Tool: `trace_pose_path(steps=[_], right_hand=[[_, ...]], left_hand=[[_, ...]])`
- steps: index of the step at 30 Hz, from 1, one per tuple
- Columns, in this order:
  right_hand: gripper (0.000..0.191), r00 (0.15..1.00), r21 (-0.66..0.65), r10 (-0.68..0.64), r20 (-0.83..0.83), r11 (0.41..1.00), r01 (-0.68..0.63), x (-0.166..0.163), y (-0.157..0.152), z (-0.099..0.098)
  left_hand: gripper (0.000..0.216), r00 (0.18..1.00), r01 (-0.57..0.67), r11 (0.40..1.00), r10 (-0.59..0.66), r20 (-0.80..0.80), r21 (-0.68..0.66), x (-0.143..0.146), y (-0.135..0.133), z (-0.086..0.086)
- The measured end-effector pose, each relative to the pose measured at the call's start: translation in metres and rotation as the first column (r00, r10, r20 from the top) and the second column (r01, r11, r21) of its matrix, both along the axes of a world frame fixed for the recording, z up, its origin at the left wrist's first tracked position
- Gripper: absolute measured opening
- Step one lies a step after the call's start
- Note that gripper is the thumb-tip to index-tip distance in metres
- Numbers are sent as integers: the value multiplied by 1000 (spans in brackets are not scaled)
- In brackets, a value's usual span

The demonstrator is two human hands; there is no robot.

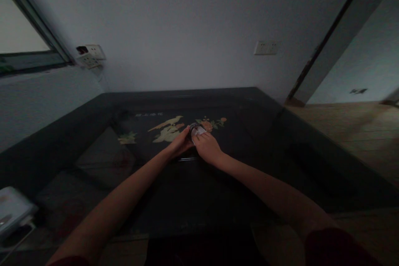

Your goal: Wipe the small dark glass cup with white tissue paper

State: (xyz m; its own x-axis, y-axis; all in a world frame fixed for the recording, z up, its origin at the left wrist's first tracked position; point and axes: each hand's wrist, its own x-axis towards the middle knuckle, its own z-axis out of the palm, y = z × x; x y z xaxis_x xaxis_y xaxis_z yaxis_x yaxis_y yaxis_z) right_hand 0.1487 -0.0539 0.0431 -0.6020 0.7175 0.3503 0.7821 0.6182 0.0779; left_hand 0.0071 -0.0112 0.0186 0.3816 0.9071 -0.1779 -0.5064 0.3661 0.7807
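Observation:
Above the middle of the dark table, my two hands meet. My left hand is closed around the left side of a small dark object with a shiny edge; it is too small and dim to name. A white piece, like a tissue or cloth, lies against this object. My right hand has its fingers closed on the white piece, pressing it to the dark object. The fingers partly cover both things.
The glossy tabletop carries a printed bird and flowers. A white device with a cable sits at the near left. Wall sockets are on the white wall behind, and a window is at the left.

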Motion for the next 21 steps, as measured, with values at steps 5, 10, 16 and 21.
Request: trace_pose_path(steps=[5,10,16,21], right_hand=[[32,992,-109,-6,-122,994,-8,0,0,-3],[37,987,-82,32,-160,996,-46,0,1,-11],[38,992,88,88,-88,993,-80,1,4,-15],[38,998,159,58,-36,986,-51,1,5,-15]], left_hand=[[33,999,0,1000,0,-37,14,-2,-1,-1],[37,999,26,998,-25,-22,53,-3,3,-5],[40,1000,19,1000,-19,-12,10,0,4,-4],[39,1000,17,1000,-17,-8,-27,2,-1,3]])
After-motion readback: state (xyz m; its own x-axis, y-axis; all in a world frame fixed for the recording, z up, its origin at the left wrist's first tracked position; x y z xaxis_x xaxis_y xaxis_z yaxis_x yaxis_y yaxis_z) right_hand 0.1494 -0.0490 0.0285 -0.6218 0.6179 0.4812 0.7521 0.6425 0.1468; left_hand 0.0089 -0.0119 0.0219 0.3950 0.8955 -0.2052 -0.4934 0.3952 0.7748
